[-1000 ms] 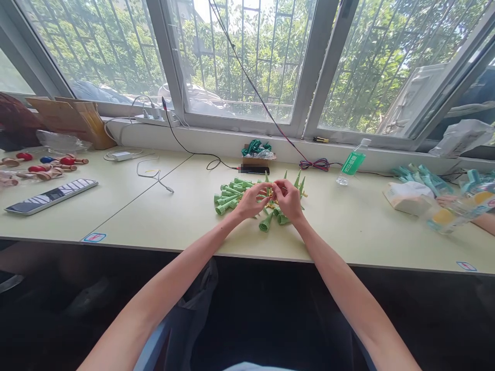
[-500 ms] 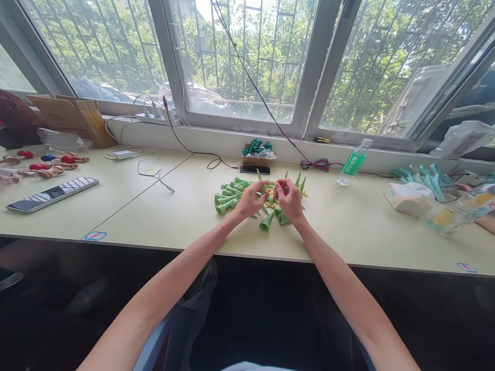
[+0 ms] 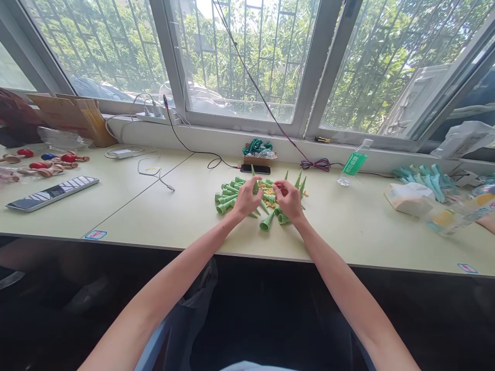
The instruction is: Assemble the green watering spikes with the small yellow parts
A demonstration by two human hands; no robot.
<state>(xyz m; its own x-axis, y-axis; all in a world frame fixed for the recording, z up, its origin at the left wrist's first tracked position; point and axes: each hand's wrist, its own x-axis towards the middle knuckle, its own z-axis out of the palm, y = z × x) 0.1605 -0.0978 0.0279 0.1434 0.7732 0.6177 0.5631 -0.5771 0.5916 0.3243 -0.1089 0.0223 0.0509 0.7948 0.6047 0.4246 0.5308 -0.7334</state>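
Note:
My left hand (image 3: 247,198) is closed around a green pointed cone (image 3: 253,171), whose tip sticks up above the fingers. My right hand (image 3: 289,199) is closed in a pinch, with what looks like a thin yellow piece (image 3: 273,186) at its fingertips. Between and beneath the hands lie small yellow pieces (image 3: 270,204), partly hidden. Several green cones (image 3: 226,205) lie in a pile left of my left hand. Another green cone (image 3: 266,223) rests nearer the table edge, and several more (image 3: 298,179) point upward beyond my right hand.
A black phone (image 3: 255,169) lies behind the pile, before a small box (image 3: 260,152). A water bottle (image 3: 353,162) and tissue pack (image 3: 409,198) stand to the right. Leftward are a cable (image 3: 154,175), a larger phone-like device (image 3: 54,194) and wooden toys with red balls (image 3: 38,166).
My left hand has shifted slightly left with the green cone, widening the gap between the hands. My right hand stays nearly in place, still pinching.

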